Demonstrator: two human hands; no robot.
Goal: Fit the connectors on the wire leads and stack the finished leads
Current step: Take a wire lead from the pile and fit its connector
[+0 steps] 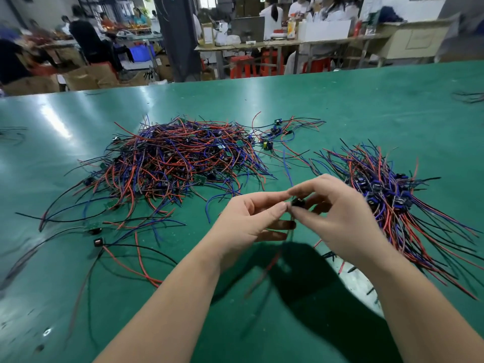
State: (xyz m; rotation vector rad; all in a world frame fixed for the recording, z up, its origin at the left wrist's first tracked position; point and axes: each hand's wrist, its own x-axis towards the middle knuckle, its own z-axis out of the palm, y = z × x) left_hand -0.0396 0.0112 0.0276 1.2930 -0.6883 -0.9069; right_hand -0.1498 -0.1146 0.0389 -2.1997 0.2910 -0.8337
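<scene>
Wire leads in red, blue and black lie in two heaps on a smooth, slightly glossy green counter (366, 113). The larger heap (178, 163) sits left of centre, a loose, springy tangle of thin insulated strands with small green circuit boards (200, 178) caught in it. The second heap (387, 195), on the right, is tidier: its leads run roughly parallel and fan out towards the near right, with dark, boxy plastic ends clustered at its middle.

Both hands meet just above the counter between the two heaps, nearer the tidy one. The right hand (340, 221) pinches a small black connector (297, 203) between thumb and forefinger, its other fingers curled loosely behind. The left hand (251, 221) brings thumb and forefinger together against the connector's left side, its remaining fingers stretched out underneath. A blurred red lead (269, 265) seems to hang down from the connector towards the counter, though motion blur makes this unclear.

On the near left, a few stray leads lie apart, one ending in a small black block with a red face (98, 242). A worn whitish patch (353, 281) shows in the green surface under the right forearm.
</scene>
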